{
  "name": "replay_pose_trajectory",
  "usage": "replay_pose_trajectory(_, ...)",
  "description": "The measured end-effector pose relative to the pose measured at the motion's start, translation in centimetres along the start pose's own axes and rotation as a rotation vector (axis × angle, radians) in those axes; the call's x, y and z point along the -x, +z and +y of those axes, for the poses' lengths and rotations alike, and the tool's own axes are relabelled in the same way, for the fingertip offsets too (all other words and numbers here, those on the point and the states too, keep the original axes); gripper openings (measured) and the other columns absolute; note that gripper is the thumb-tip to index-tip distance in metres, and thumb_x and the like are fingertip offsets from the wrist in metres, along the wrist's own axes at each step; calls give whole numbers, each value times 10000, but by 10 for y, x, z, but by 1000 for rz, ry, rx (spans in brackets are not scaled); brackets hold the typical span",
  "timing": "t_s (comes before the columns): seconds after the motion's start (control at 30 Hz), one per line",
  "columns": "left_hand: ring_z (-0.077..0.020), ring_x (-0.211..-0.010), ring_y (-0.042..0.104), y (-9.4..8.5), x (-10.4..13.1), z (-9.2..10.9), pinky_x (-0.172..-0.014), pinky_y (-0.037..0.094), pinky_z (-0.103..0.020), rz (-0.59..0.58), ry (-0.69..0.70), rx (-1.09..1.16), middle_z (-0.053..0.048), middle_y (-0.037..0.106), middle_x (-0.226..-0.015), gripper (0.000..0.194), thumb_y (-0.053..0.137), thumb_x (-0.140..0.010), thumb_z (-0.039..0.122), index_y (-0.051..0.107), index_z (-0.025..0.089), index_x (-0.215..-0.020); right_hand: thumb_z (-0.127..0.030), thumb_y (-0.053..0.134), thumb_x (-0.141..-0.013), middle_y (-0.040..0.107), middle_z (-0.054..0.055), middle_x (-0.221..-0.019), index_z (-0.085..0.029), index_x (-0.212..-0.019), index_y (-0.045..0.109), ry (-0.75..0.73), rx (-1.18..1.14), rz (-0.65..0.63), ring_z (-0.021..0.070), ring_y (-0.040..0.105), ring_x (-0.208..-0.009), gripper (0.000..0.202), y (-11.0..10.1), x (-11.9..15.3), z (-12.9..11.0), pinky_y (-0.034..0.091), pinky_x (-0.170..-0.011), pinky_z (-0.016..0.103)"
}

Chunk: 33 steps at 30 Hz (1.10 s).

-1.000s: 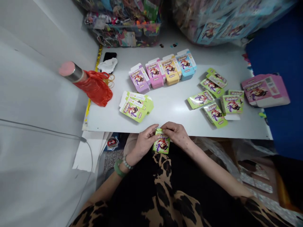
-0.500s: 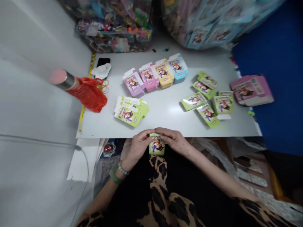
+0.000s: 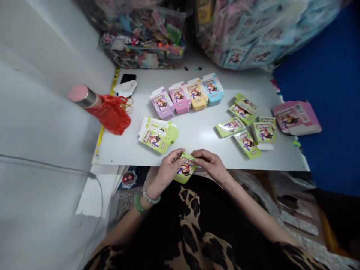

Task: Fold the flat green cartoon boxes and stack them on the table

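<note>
Landmark: the stack of flat green cartons on the bench. The green box is off the bench's near edge, to the right of the stack and closer to the person.

Grip, left hand: closed on the box's left side, thumb on the printed face. Grip, right hand: thumb and fingers pinched at the top right corner. Step in hand, as judged: working the top end flap.

Technique: the left hand should press lightly, keeping the walls square, since thin card probably buckles under a hard squeeze. The right hand does best to line the flap up with the opening, then ease it in evenly from corner to corner. A skewed flap may catch or crease.

Versus the frame half a second ago: the box then stands nearly straight, forefingers meeting over its top; now it tilts, top leaning right, with a gap between the forefingers. The loose green boxes, right of the stack, and the coloured cartons, beyond it, show no clear change.
</note>
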<state>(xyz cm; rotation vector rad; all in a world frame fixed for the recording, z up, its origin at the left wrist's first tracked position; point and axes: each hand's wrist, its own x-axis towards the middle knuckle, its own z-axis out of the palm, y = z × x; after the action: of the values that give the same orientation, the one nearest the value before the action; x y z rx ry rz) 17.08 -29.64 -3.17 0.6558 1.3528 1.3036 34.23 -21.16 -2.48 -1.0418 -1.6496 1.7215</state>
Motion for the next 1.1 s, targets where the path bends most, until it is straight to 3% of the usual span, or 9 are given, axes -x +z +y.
replay_pose_trajectory(0.17,-225,-1060,658,-4,5,4,-949,511,-353,-60,16,-45,-89,721,-1172,351,740,-783,303,723,198,-1117,-343,682,-812,699,44,-984,-260,-995,742,-118,73,-114,191,634,-852,210,5,-3,-7,513,-803,349)
replay_pose_trajectory(0.3,-212,-990,677,-1,6,3,-874,537,-336,-92,14,40,-79,736,-1097,404,757,-768,315,684,201,-1148,-322,618,-863,695,58,-1057,-278,-1000,754,-186,82,-248,210,632,-991,198,5,-10,-12,485,-905,380)
replay_pose_trajectory(0.43,-177,-844,676,-1,5,0,-774,531,-295,-137,-35,75,-54,728,-948,402,771,-754,297,653,200,-1126,-272,639,-815,682,47,-962,-251,-921,751,-97,62,-304,197,622,-919,156,0,-13,-13,474,-858,354)
replay_pose_trajectory(0.77,-188,-912,659,-1,2,2,-807,500,-308,-208,-28,-17,-70,718,-1044,398,721,-776,285,604,195,-1146,-209,712,-660,650,13,-925,-217,-766,720,174,-198,-305,174,584,-872,106,-3,-16,-4,457,-780,297)
replay_pose_trajectory(0.93,-166,-837,659,-3,1,1,-787,505,-304,-211,-104,39,-38,706,-954,484,749,-751,299,557,196,-1183,-206,723,-677,663,25,-1001,-214,-792,730,171,-224,-325,168,588,-893,116,-4,-17,-4,457,-800,301)
replay_pose_trajectory(1.1,-163,-818,654,-5,1,-3,-774,498,-303,-195,-146,71,-29,691,-934,527,762,-744,309,556,202,-1217,-207,736,-705,647,-21,-813,-244,-1008,736,255,-230,-402,114,532,-678,306,-6,-22,-2,425,-627,241)
